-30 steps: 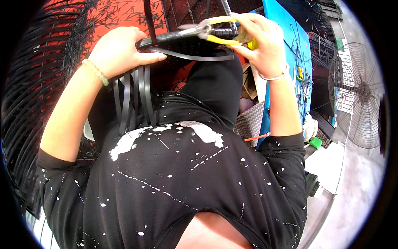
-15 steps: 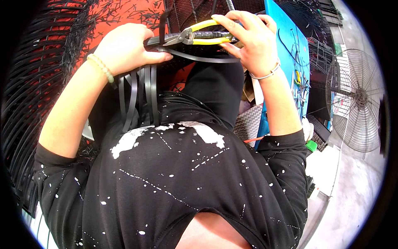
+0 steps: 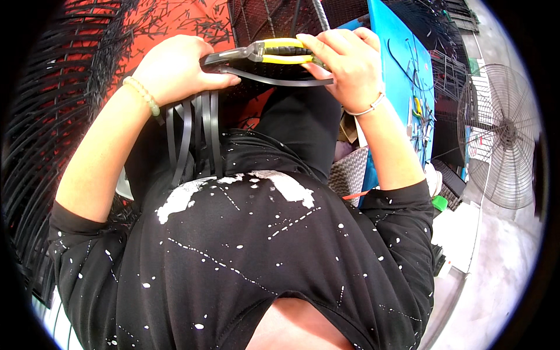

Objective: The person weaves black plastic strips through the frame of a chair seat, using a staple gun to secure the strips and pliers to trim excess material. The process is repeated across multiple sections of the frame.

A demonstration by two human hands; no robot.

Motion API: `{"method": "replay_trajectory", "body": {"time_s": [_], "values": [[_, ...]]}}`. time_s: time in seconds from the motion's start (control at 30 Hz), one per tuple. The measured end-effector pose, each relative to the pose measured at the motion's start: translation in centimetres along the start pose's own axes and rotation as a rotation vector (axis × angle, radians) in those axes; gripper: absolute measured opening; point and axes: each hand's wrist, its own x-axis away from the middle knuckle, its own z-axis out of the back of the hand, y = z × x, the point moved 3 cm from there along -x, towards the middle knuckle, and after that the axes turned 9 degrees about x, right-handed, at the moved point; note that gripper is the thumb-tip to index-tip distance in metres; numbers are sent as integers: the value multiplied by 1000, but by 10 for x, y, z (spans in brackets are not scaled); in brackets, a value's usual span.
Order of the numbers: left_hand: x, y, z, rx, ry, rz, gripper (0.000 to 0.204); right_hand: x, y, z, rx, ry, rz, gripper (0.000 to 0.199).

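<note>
Workshop with red floor (image 3: 146, 23) littered with black offcuts, blue tabletop (image 3: 396, 70) at right, fan guard (image 3: 504, 137) beyond. Left hand (image 3: 175, 70) clamped around bundle of black plastic strips (image 3: 195, 137) hanging over lap. Right hand (image 3: 344, 58) gripping yellow-handled pliers (image 3: 274, 51), fingers wrapped on handles, nose touching strip at left hand.

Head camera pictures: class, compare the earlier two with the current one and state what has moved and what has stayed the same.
The yellow-handled pliers have shifted left a little, and the right hand has regripped them, fingers now curled over the handles. The loop of flat black plastic strip moved with them. Unchanged: the left hand keeps gripping the bundle of black strips, whose ends hang over the lap; the metal fan stands at right.
</note>
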Motion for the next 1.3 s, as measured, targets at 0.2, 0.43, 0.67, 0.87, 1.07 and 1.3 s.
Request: {"method": "replay_trajectory", "body": {"time_s": [0.2, 0.43, 0.67, 0.87, 1.07, 1.3], "values": [[1, -2, 1, -35, -7, 10, 59, 29, 31, 0, -29, 58, -223, 56], [-1, 0, 0, 2, -50, 45, 59, 205, 117, -26, 211, -273, -899, 76], [-3, -6, 4, 366, -204, 5, 29, 409, 152, -58, 81, -944, -1465, 103], [-1, -2, 8, 411, -209, -38, 33, 297, 118, -74, 69, -166, -1050, 65], [4, -7, 2, 461, -103, 28, 28, 40, 28, -35, -241, 125, -260, 70], [26, 10, -9, 443, -66, 118, 36, -4, -29, -68, -560, -90, -108, 54]]}}
